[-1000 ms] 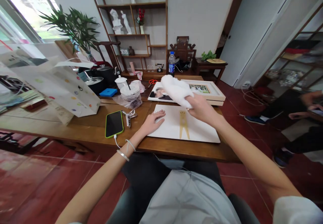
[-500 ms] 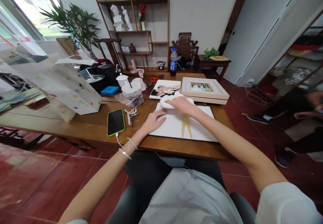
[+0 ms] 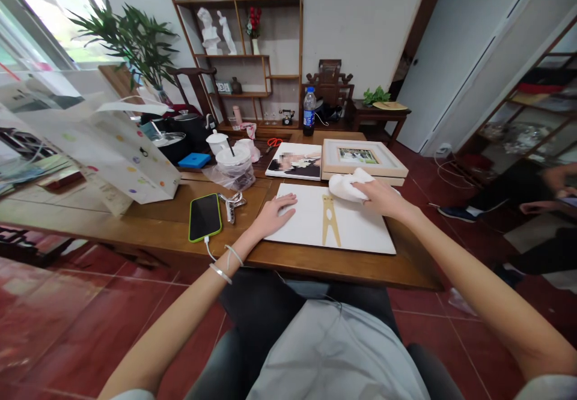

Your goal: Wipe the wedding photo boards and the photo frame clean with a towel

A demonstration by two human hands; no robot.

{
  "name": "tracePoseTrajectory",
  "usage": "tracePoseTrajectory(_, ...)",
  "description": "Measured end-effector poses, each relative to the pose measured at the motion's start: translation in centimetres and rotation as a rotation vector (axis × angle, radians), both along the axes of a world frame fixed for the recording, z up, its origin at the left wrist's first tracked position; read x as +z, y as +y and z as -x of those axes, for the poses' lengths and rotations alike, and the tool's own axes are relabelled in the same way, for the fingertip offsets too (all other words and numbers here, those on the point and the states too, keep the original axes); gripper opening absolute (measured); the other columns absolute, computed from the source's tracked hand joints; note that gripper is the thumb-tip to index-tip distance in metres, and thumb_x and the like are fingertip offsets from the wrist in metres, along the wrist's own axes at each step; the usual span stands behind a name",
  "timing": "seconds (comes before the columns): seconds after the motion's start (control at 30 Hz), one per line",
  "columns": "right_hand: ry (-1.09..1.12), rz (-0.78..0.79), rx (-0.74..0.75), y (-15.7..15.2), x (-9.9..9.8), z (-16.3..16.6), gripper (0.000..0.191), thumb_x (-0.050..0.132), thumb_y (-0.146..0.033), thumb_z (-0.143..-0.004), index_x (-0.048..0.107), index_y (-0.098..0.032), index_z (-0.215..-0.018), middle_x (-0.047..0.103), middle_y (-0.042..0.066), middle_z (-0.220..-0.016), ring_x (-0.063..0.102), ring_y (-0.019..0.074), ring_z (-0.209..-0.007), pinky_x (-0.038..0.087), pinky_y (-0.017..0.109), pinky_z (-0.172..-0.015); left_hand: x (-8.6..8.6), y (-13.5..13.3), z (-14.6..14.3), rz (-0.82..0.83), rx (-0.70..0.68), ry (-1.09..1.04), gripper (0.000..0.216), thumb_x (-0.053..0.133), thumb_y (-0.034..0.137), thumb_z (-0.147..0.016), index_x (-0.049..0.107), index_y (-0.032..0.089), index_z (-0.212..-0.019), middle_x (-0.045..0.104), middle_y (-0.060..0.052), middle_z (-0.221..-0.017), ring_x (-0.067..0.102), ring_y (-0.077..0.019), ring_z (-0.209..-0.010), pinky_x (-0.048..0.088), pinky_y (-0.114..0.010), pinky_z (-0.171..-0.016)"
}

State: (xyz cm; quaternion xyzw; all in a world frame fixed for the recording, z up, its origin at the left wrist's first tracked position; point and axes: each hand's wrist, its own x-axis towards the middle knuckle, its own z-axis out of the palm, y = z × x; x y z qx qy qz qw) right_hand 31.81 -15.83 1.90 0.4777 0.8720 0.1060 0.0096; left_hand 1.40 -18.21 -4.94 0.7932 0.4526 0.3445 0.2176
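The white board (image 3: 311, 223) lies flat on the tabletop (image 3: 171, 226) right before me, long side running left to right, my left hand (image 3: 273, 215) pressed open on its near-left part. At its far right edge my right hand (image 3: 383, 197) has its fingers clenched around a white cloth (image 3: 346, 185). Just beyond sits a picture frame (image 3: 365, 158).

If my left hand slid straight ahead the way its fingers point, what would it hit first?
The left hand lies flat on the white board, fingers pointing up and right. It would probably cross bare board first, then meet the photo print beyond the far edge, though depth is hard to judge.
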Motion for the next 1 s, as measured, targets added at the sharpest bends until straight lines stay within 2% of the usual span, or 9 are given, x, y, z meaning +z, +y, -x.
tracePoseTrajectory(0.2, -0.015, 0.049, 0.002, -2.0, 0.8, -0.9, 0.055, 0.043, -0.006, -0.066, 0.052, -0.019, -0.119, 0.064, 0.01, -0.094, 0.056, 0.0259, -0.086, 0.033, 0.029, -0.063, 0.0, 0.0, 0.0, -0.001, -0.004, -0.001, 0.034, 0.051, 0.032, -0.081, 0.062, 0.019, -0.11, 0.056, -0.008, -0.126, 0.046, -0.0211, -0.123, 0.024, -0.042, -0.109)
tracePoseTrajectory(0.43, -0.029, 0.091, -0.174, -3.4, 1.6, -3.5, 0.047, 0.045, -0.012, -0.067, 0.056, -0.017, -0.113, 0.063, 0.011, -0.086, 0.058, 0.0253, -0.078, 0.034, 0.028, -0.06, -0.1, 0.0, 0.0, 0.003, -0.002, -0.018, 0.034, 0.052, 0.033, -0.08, 0.063, 0.019, -0.109, 0.057, -0.008, -0.124, 0.046, -0.0219, -0.122, 0.024, -0.043, -0.109)
tracePoseTrajectory(0.53, 0.002, 0.07, -0.121, -3.0, 1.3, -2.5, 0.05, 0.044, -0.01, -0.066, 0.056, -0.016, -0.114, 0.064, 0.011, -0.089, 0.058, 0.0252, -0.079, 0.034, 0.028, -0.061, -0.1, 0.0, 0.0, 0.005, -0.001, -0.025, 0.034, 0.052, 0.034, -0.08, 0.063, 0.019, -0.109, 0.057, -0.008, -0.124, 0.046, -0.0222, -0.122, 0.023, -0.043, -0.109)
tracePoseTrajectory(0.7, 0.075, 0.037, 0.008, -2.2, 0.6, 2.0, 0.049, 0.044, -0.007, -0.064, 0.059, -0.016, -0.11, 0.066, 0.01, -0.09, 0.057, 0.0241, -0.081, 0.032, 0.029, -0.063, 0.0, 0.0, -0.1, -0.007, 0.003, -0.004, 0.034, 0.052, 0.034, -0.08, 0.063, 0.018, -0.109, 0.057, -0.009, -0.124, 0.046, -0.0216, -0.122, 0.024, -0.042, -0.109)
tracePoseTrajectory(0.8, 0.126, -0.003, 0.014, -2.1, 0.1, 4.1, 0.047, 0.044, -0.007, -0.065, 0.058, -0.016, -0.11, 0.066, 0.01, -0.088, 0.057, 0.024, -0.081, 0.031, 0.028, -0.062, 0.0, 0.0, -0.2, -0.013, -0.001, 0.004, 0.034, 0.052, 0.034, -0.081, 0.062, 0.019, -0.11, 0.057, -0.008, -0.125, 0.046, -0.0211, -0.122, 0.025, -0.041, -0.109)
tracePoseTrajectory(0.9, 0.136, -0.04, 0.001, -2.3, -0.4, 4.4, 0.05, 0.043, -0.006, -0.065, 0.057, -0.016, -0.112, 0.065, 0.011, -0.087, 0.057, 0.0245, -0.081, 0.031, 0.029, -0.062, 0.0, 0.0, -0.2, -0.012, -0.005, 0.006, 0.034, 0.052, 0.033, -0.081, 0.062, 0.019, -0.11, 0.056, -0.008, -0.125, 0.046, -0.0209, -0.123, 0.024, -0.041, -0.109)
tracePoseTrajectory(1.0, 0.132, -0.003, 0.026, -3.0, -0.5, 2.9, 0.051, 0.042, -0.004, -0.063, 0.058, -0.017, -0.11, 0.066, 0.01, -0.089, 0.057, 0.025, -0.083, 0.033, 0.029, -0.066, 0.0, 0.0, -0.2, -0.003, 0.0, 0.007, 0.034, 0.052, 0.033, -0.081, 0.062, 0.019, -0.11, 0.056, -0.008, -0.125, 0.046, -0.0213, -0.123, 0.024, -0.043, -0.109)
